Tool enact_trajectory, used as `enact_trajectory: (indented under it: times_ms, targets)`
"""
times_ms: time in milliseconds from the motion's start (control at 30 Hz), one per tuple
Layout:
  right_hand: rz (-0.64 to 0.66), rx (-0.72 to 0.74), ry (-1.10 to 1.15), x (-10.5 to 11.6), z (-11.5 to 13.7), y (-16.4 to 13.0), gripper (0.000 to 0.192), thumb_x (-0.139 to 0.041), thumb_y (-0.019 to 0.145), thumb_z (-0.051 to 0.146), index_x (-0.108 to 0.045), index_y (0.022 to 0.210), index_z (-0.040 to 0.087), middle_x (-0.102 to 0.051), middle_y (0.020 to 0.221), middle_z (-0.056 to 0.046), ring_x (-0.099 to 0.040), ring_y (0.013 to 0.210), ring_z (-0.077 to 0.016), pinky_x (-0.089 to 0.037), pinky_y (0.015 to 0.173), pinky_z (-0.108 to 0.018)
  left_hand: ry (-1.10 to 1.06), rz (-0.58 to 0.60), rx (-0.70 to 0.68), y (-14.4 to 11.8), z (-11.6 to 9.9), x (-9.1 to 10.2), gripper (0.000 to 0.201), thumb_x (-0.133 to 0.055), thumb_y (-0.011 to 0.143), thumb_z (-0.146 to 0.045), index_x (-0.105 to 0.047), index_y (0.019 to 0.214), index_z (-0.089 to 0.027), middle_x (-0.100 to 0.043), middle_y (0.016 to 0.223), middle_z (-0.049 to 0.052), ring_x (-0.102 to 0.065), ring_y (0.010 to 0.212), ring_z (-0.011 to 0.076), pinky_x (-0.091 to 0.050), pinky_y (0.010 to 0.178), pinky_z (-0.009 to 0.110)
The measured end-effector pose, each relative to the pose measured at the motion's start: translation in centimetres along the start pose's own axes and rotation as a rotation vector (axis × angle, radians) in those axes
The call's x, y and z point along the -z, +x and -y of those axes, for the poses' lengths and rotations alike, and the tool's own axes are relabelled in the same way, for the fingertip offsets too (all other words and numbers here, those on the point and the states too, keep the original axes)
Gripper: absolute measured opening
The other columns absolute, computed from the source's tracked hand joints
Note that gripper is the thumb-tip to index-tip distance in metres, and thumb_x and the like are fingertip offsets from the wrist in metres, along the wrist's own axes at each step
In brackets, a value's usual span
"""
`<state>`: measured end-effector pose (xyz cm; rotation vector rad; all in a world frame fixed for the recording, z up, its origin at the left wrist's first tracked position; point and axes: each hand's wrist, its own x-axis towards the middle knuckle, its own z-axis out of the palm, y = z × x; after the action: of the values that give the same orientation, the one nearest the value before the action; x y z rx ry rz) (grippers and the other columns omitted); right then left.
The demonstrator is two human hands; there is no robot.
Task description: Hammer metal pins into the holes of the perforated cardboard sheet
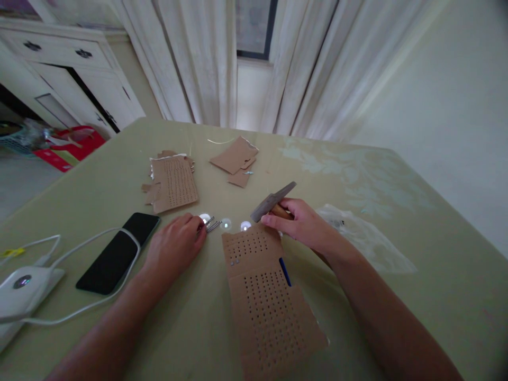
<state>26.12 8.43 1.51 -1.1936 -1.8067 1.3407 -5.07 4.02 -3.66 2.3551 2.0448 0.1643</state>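
Note:
My left hand (177,244) rests on the green table (416,222) and pinches a few metal nails (212,225) whose tips stick out to the right. My right hand (304,222) grips a hammer (273,200) by its wooden handle, the grey head pointing left and up, just above the far edge of a brown cardboard sheet (270,307). That sheet is full of punched holes and lies between my forearms. A blue pen (284,271) lies on it. Two small shiny spots (235,225) sit just beyond the sheet's far edge.
A black phone (119,251) lies left of my left hand, with a white cable and a white device (24,288) beside it. More perforated cardboard (174,182) and scraps (236,156) lie further back. A clear plastic bag (357,233) is at the right. Curtains and a white cabinet stand behind.

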Motion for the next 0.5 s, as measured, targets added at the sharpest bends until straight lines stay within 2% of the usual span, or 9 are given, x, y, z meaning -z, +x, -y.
enact_trajectory:
  times_ms: [167,267,333,400,500]
  targets:
    - [0.011,-0.005,0.024,-0.2,-0.1,0.0,0.028,-0.085,0.094,0.044,-0.086,0.109,0.021,-0.086,0.113,-0.008,-0.077,0.106,-0.0307,-0.059,0.094,-0.043,0.016,-0.021,-0.01,0.2,0.3,-0.2,0.027,-0.052,0.107,-0.033,-0.073,0.096,-0.021,-0.079,0.102,0.014,-0.076,0.095,0.0331,-0.054,0.077,0.04]
    - [0.012,-0.01,0.03,-0.2,-0.1,0.0,0.028,-0.084,0.095,0.044,-0.085,0.11,0.021,-0.086,0.116,-0.008,-0.077,0.109,-0.0308,-0.059,0.095,-0.043,-0.053,-0.068,0.009,0.3,0.4,-0.1,0.027,-0.052,0.107,-0.034,-0.072,0.097,-0.02,-0.08,0.1,0.014,-0.076,0.096,0.0334,-0.055,0.081,0.042]
    - [0.01,-0.014,0.026,-0.1,-0.1,0.0,0.027,-0.084,0.095,0.044,-0.085,0.109,0.021,-0.085,0.116,-0.008,-0.076,0.109,-0.0306,-0.059,0.096,-0.043,-0.193,-0.132,0.041,0.2,0.4,0.4,0.026,-0.056,0.105,-0.038,-0.074,0.098,-0.021,-0.079,0.092,0.01,-0.075,0.087,0.0298,-0.054,0.079,0.04]
    - [0.006,-0.021,0.018,-0.1,-0.2,0.0,0.028,-0.084,0.094,0.045,-0.085,0.109,0.021,-0.085,0.114,-0.007,-0.076,0.108,-0.0305,-0.059,0.095,-0.043,-0.429,-0.203,0.046,-0.2,0.0,1.0,0.025,-0.063,0.104,-0.042,-0.077,0.104,-0.022,-0.08,0.088,0.006,-0.072,0.077,0.024,-0.054,0.074,0.036]
    - [-0.002,-0.031,0.004,0.0,-0.2,0.0,0.03,-0.085,0.093,0.047,-0.084,0.107,0.021,-0.084,0.11,-0.006,-0.075,0.103,-0.0298,-0.058,0.091,-0.041,-0.854,-0.283,-0.032,-1.1,-1.2,2.0,0.027,-0.072,0.104,-0.042,-0.081,0.121,-0.024,-0.084,0.1,0.005,-0.075,0.081,0.02,-0.059,0.073,0.032]
